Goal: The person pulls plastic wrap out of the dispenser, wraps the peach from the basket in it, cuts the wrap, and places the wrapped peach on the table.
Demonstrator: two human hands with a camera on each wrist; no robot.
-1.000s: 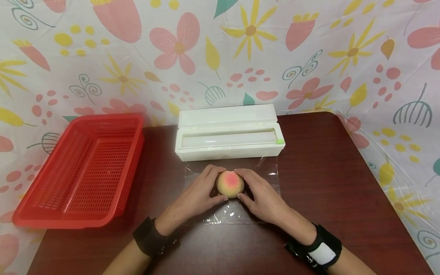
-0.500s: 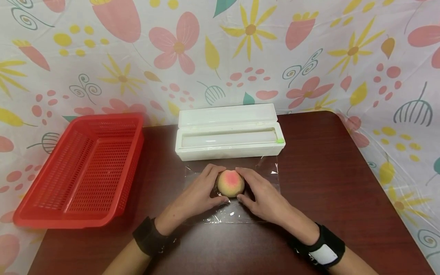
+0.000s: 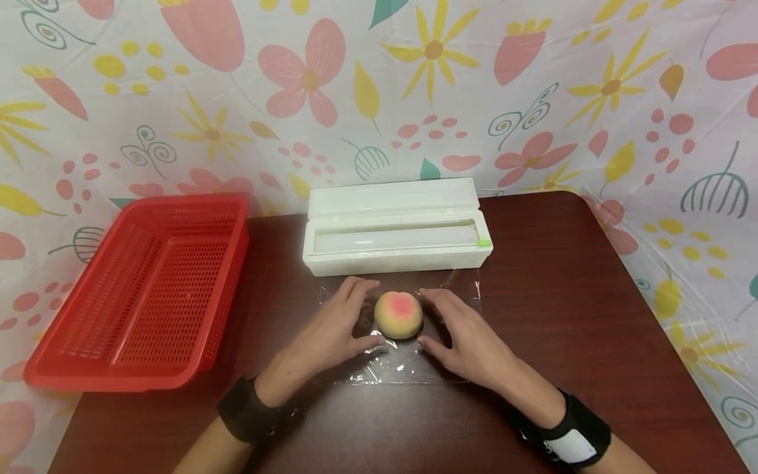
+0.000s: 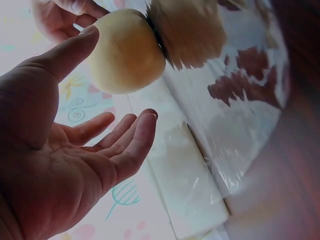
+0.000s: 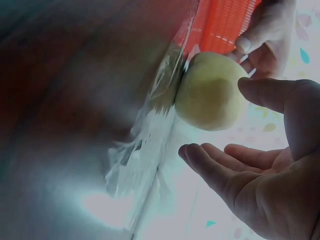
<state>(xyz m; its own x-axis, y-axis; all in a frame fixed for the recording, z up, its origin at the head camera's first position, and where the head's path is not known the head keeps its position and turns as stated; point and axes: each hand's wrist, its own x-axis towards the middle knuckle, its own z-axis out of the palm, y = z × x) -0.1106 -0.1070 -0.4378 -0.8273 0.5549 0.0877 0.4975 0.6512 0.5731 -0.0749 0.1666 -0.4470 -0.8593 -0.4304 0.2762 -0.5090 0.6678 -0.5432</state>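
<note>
A peach (image 3: 398,316), yellow with a pink patch, sits on a sheet of clear plastic wrap (image 3: 379,368) spread on the table. My left hand (image 3: 331,326) is just left of the peach, thumb and fingers spread and apart from it. On the other side my right hand (image 3: 470,336) is held the same way, its fingertips a little off the fruit. Both wrist views show the peach (image 4: 127,52) between loosely bent, unclosed fingers. Behind the wrap stands a long white wrap dispenser box (image 3: 397,260) with its lid up and a roll inside.
A red plastic basket (image 3: 204,316) with perforated walls stands at the left of the dark brown table (image 3: 551,283). A floral cloth (image 3: 379,85) hangs behind and at the right. Black straps (image 3: 251,409) are on both wrists.
Both hands have let go of the peach and moved apart, the left one to the left and the right one to the right. The peach stays in about the same place.
</note>
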